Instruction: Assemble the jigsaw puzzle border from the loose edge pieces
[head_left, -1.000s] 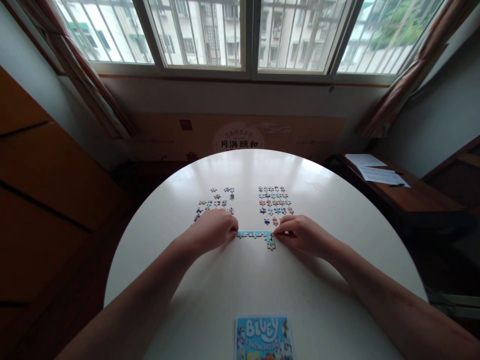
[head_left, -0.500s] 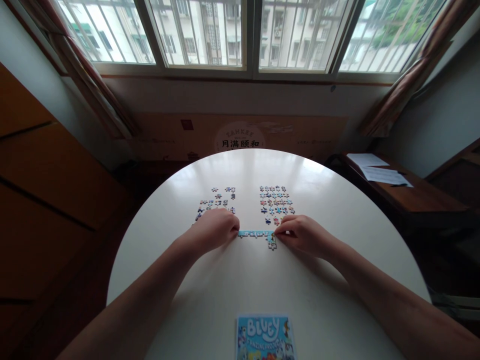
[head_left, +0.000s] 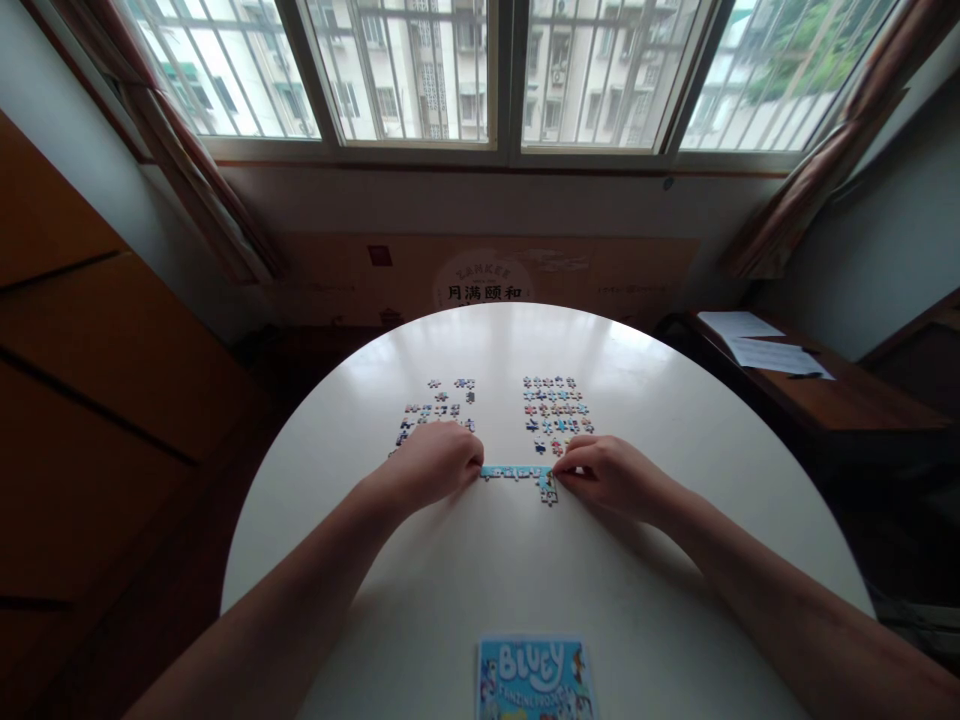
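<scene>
A joined strip of blue puzzle pieces lies on the white round table, with pieces hanging down at its right end. My left hand is closed at the strip's left end, its fingertips pressed together and partly hidden. At the right end, my right hand pinches with thumb and forefinger against the strip's edge. Behind the left hand are loose pieces, some covered by it. Rows of loose pieces lie beyond the right hand.
A blue "BLUEY" picture card or box lies at the near edge. Papers rest on a brown side table at the right. Windows and a printed cardboard panel stand beyond the table.
The view has shifted slightly, so the whole scene sits a little lower and to the right. Both hands keep the same place at the strip's ends.
</scene>
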